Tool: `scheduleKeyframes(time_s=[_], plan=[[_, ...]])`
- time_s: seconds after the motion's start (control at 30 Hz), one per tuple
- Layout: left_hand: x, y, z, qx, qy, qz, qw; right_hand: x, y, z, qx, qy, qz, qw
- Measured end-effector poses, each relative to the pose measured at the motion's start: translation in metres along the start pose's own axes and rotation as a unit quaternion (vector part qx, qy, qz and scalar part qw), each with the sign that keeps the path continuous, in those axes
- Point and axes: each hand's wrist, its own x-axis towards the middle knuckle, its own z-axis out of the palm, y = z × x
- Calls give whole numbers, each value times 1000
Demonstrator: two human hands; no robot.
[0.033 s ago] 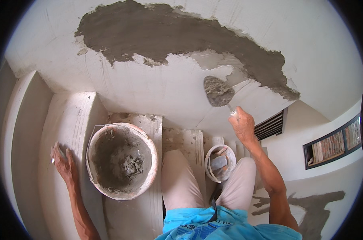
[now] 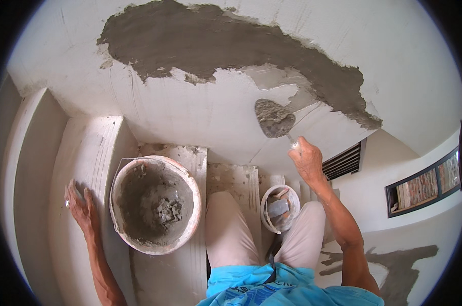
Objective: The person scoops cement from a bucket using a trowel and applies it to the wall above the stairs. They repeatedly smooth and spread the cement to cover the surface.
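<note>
Off-white step [image 2: 90, 148]: I observe the left hand [image 2: 82, 210] resting on its surface, thumb apart from the fingers, position essentially unchanged. Bucket [image 2: 196, 204], containing grey mortar [image 2: 168, 210]: stands at that hand's three o'clock, unmoved. Trowel [image 2: 275, 119], blade loaded: shifted slightly toward nine o'clock since the earlier frame. The blade lies at eleven o'clock from the right hand [image 2: 307, 159], whose fingers are closed around the handle [image 2: 294, 145].

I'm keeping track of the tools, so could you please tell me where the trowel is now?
In the head view, the trowel is right of centre, in the right hand, below the dark plaster patch.
</note>
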Motion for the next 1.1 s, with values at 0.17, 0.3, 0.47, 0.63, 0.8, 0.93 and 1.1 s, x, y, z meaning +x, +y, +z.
scheduleKeyframes(time_s=[0.17, 0.3, 0.47, 0.63, 0.8, 0.93, 1.1], plan=[[1, -5, 3, 7, -7, -17, 1000, 10, -35, 6, 71, -47, -3, 996], [-2, -9, 4, 17, 0, -17, 1000, 17, -58, 6, 138, -60, 7, 989], [2, -7, 6, 18, -7, -9, 1000, 22, -75, 16, 167, -80, -24, 982], [1, -4, 3, 9, -8, -12, 1000, 42, -77, 31, 94, -5, -43, 995], [-3, -8, 3, 11, 2, -14, 1000, 26, -64, 29, 74, 35, 24, 996], [0, -6, 3, 24, 5, -2, 1000, 1, -58, 40, 119, 35, 49, 991], [0, -8, 10, -28, 6, 1, 1000, 25, -67, 37, 138, 51, 22, 989]])
